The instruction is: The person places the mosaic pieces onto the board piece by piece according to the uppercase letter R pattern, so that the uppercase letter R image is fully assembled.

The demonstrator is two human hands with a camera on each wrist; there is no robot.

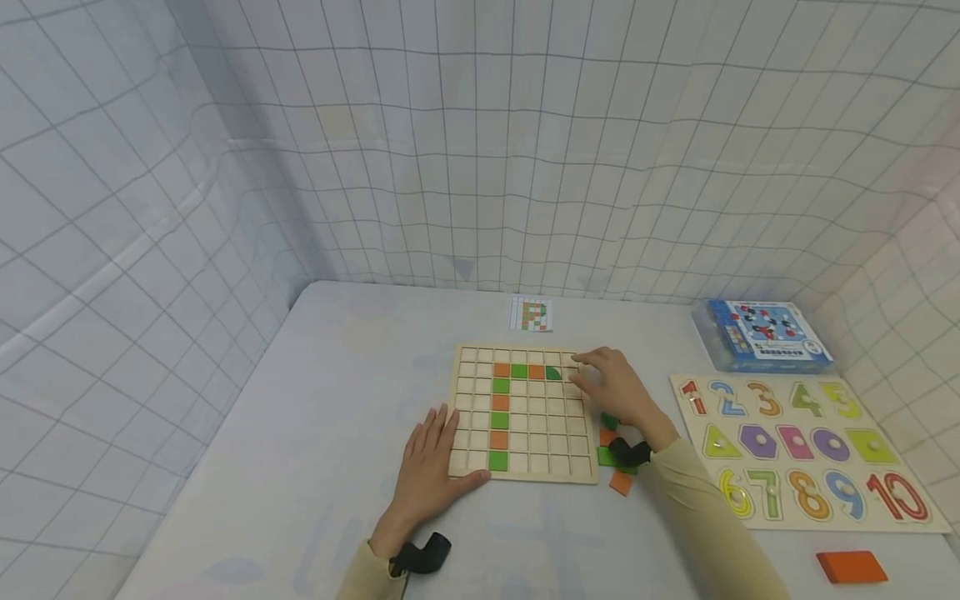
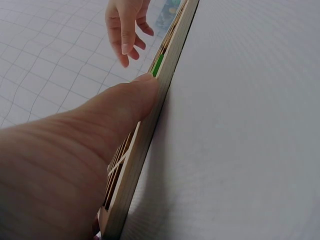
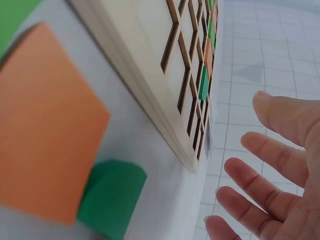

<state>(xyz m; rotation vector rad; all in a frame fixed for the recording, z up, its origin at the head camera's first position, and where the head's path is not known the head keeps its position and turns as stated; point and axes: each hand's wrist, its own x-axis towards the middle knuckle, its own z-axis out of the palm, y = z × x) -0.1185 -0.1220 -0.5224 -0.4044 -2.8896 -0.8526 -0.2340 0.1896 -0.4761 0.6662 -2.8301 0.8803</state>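
A wooden grid board [image 1: 557, 429] lies on the table. Orange and green square tiles [image 1: 500, 421] fill one column, and more run along a row to a dark green rounded tile [image 1: 553, 373]. My left hand [image 1: 426, 471] rests at the board's lower left corner, fingers along the side and thumb on the near edge. In the left wrist view, that thumb [image 2: 125, 97] presses the rim beside a green tile [image 2: 158, 65]. Over the board's right edge hovers my right hand [image 1: 618, 387]. Its fingers [image 3: 272, 155] are spread and hold nothing in the right wrist view.
Loose orange and green tiles [image 1: 621, 482] lie right of the board, partly under the right wrist. A small pattern card [image 1: 531, 314] sits behind it. Farther right are a number-and-shape puzzle [image 1: 806, 417], a blue box [image 1: 765, 333] and an orange block [image 1: 852, 567].
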